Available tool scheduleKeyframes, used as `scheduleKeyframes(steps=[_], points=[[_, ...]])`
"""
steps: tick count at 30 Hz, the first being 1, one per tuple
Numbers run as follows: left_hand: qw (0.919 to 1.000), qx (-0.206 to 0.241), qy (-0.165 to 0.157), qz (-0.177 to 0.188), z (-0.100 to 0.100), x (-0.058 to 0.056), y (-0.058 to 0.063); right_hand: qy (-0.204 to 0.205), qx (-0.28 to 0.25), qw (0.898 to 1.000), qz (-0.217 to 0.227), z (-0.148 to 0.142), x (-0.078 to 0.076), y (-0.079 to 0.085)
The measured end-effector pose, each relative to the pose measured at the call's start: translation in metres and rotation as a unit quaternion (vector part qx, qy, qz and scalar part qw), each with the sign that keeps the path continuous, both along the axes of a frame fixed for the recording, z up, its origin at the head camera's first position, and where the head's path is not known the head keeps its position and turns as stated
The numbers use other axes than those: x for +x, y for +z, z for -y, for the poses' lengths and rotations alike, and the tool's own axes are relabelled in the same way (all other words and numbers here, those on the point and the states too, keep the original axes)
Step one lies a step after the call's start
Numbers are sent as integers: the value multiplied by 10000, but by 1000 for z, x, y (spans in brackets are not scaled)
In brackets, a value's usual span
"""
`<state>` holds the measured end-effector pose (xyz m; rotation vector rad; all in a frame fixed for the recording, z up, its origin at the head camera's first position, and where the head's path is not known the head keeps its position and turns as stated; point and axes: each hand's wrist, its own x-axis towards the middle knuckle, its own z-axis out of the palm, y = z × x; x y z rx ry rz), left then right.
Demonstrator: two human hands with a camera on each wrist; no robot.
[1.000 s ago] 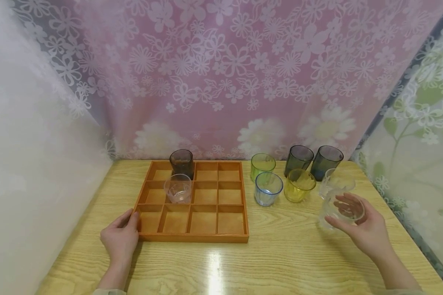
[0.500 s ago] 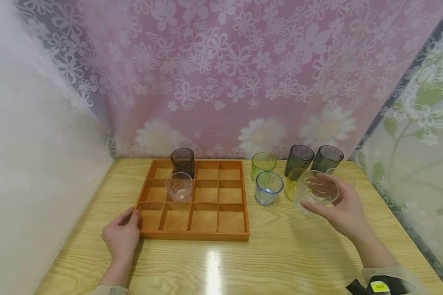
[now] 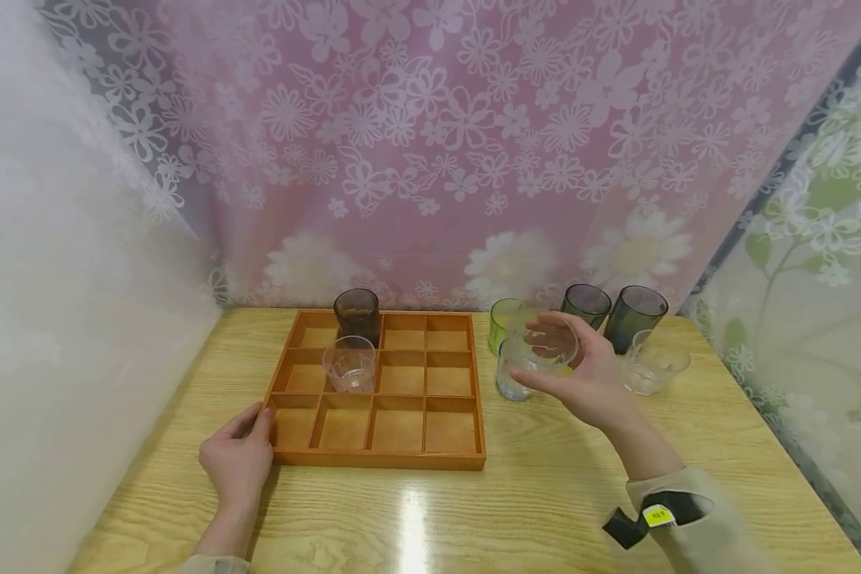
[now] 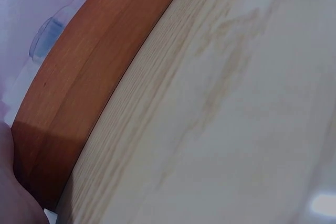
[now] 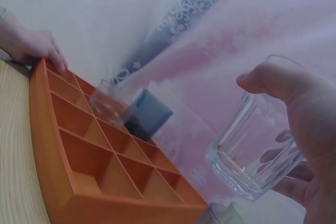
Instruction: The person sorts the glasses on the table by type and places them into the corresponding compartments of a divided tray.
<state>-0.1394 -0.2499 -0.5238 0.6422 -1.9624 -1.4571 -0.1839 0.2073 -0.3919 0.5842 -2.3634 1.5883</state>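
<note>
My right hand [image 3: 590,384] holds a clear glass [image 5: 236,163] upright in the air, thumb on one side and fingers on the other. In the head view it hangs in front of the green glass [image 3: 504,323] and the blue-rimmed glass [image 3: 509,381]. My left hand [image 3: 237,458] grips the left side of a wooden compartment tray [image 3: 380,460] near its front corner. Inside the tray, a dark glass [image 3: 357,315] stands in a back-row compartment, and another clear glass [image 3: 350,367] stands in the middle row just in front of it.
Two dark glasses [image 3: 638,315] stand at the back right, one partly behind my right hand. Nearer me is a clear glass [image 3: 656,363]. The yellow glass is almost wholly hidden by my right hand. Fabric [image 3: 416,159] hangs behind the table [image 3: 373,518].
My right hand has carried the clear glass leftward from the right side of the table, now in front of the green and blue-rimmed glasses. The left hand has stayed on the tray.
</note>
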Motion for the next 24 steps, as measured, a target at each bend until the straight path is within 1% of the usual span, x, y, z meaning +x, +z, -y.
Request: scheduleKeyframes(steps=[4, 8, 16, 19, 24], points=[[9999, 119, -40, 86, 0, 2, 1, 198, -172, 9995, 167, 21, -10, -4], [9998, 149, -51, 146, 1, 3, 0, 282, -263, 9987, 333, 41, -17, -9], [9999, 122, 29, 73, 1, 0, -1, 298, -384, 9977, 475, 78, -33, -20], [9999, 169, 10, 17, 0, 0, 0, 343, -474, 9971, 480, 89, -39, -26], [9997, 213, -50, -67, -1, 0, 2, 363, -412, 9973, 478, 107, -46, -33]])
